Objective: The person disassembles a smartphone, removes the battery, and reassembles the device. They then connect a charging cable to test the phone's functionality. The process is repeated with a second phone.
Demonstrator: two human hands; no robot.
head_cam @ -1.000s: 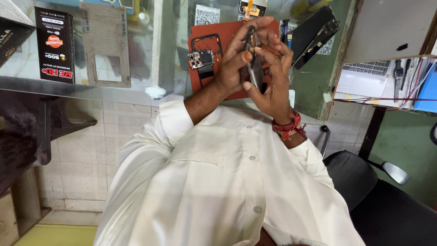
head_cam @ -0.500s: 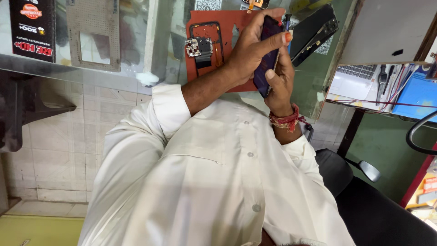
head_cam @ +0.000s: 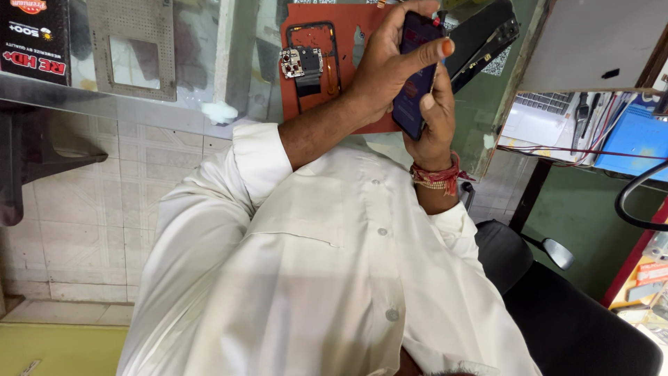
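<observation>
Head view looks down over a white shirt (head_cam: 313, 278) to a glass counter (head_cam: 198, 104), where both arms are raised over a red-orange work mat (head_cam: 351, 21). On the mat lies an opened phone frame (head_cam: 310, 61), its small camera board showing at one corner; it is apart from both hands. A grey perforated plate (head_cam: 132, 42) lies well to the left on the counter, and a black slab-like device (head_cam: 487, 35) lies at the mat's right edge.

The thing in hand is a dark phone (head_cam: 416, 73), held up on edge above the mat, between the two hands. The left hand (head_cam: 379, 73) wraps it from the left, fingers curled over the top and the thumb laid across its face. The right hand (head_cam: 435, 122) closes on its lower edge from beneath, with a red thread band (head_cam: 437, 175) at the wrist.

Judging from the grip, the step is close handling of the phone itself, steadied by both hands. Any further move calls for a firm hold on the thin edges, so that it does not slip onto the open frame below.
</observation>
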